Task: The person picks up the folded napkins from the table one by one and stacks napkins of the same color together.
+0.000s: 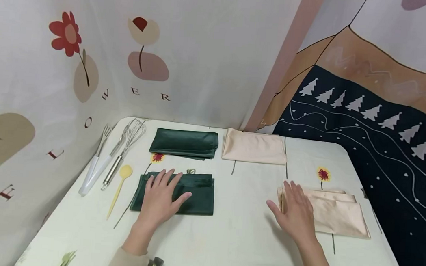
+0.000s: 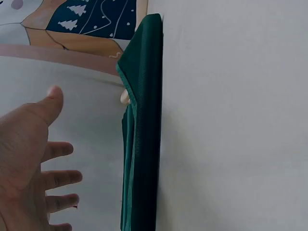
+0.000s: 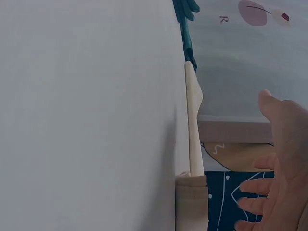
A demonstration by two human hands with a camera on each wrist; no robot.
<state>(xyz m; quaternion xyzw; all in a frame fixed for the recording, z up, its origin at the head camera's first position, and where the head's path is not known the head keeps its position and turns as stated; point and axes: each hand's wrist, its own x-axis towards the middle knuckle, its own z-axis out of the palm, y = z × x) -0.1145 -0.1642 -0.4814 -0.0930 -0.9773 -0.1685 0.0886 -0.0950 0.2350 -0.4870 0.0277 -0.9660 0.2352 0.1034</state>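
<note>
My left hand (image 1: 160, 201) is over the near dark green folded cloth (image 1: 200, 195), its fingers spread and holding nothing. In the left wrist view that green cloth (image 2: 147, 125) lies flat in a thin stack, with the hand (image 2: 21, 163) apart from it. On the right side, my right hand (image 1: 297, 213) hovers over the left end of the near beige folded cloth (image 1: 340, 214), fingers extended. The right wrist view has this hand (image 3: 288, 159) raised off the beige cloth (image 3: 191, 207). Farther back lie a second green cloth (image 1: 184, 142) and a second beige cloth (image 1: 255, 147), both folded.
Along the table's left side lie a whisk (image 1: 117, 166), a white-handled fork (image 1: 94, 162), another white-handled utensil (image 1: 100, 175) and a yellow spoon (image 1: 119, 190). The tablecloth (image 1: 243, 240) has printed flowers. Patterned fabric walls (image 1: 217, 60) stand behind and beside the table.
</note>
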